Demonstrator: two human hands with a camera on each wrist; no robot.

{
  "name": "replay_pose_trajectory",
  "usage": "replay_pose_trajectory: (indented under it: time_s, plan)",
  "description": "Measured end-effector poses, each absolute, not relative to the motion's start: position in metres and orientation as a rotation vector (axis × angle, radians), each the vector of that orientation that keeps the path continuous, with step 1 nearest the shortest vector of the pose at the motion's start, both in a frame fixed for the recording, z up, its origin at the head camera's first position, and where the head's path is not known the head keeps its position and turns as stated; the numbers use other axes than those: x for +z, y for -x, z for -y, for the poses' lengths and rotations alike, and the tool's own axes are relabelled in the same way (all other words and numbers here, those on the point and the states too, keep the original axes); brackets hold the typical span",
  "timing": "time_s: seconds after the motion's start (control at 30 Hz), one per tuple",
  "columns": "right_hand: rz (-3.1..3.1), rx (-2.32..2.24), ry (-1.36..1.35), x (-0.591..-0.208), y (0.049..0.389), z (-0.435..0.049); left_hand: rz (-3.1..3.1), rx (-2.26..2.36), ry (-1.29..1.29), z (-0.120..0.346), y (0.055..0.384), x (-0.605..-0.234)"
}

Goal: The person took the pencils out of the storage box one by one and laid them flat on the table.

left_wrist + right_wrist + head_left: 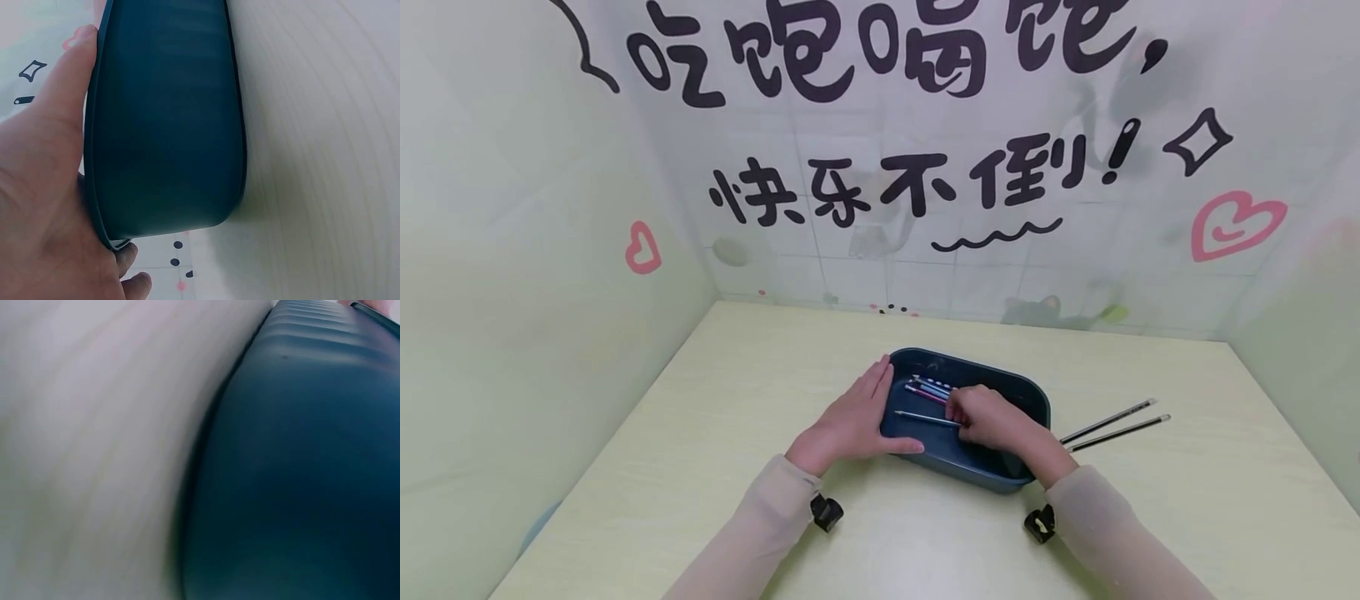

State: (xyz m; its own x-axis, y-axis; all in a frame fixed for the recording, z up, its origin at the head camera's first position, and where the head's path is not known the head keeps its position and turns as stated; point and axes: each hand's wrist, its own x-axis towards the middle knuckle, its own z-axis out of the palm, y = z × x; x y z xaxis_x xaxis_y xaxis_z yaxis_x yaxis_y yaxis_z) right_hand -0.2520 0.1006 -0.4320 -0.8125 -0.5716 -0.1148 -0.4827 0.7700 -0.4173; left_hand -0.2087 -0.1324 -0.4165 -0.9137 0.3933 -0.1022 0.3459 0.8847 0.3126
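A dark blue plastic bin (966, 473) sits on the table in the head view. My left hand (856, 414) rests along its left end, fingers straight on the rim and thumb over the near rim. The left wrist view has this hand (50, 162) against the bin's wall (169, 125). Reaching inside, my right hand (996, 419) pinches a thin grey pencil (925, 417) with curled fingers, which hide one end. Several colored pencils (928, 390) lie together beyond it on the bin's floor. The right wrist view shows mainly the bin's outer wall (300, 475); that hand is out of sight.
Two dark pencils, one farther (1108, 421) and one nearer (1120, 433), lie on the table right of the bin. A pale wood-grain table (700, 400) spreads around. Behind stands a printed wall covering (865, 275), with side panels left and right.
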Motion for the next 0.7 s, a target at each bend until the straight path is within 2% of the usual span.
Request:
replay_pose_trajectory:
  time_s: [0.3,0.7]
  plan:
    - [-2.695,-0.656,0.852,-0.432,0.252,-0.105,-2.896,0.436,-0.563,0.132,0.209,-0.416]
    - [-2.637,-0.902,1.064,-0.423,0.25,-0.114,-2.898,0.426,-0.554,0.133,0.211,-0.417]
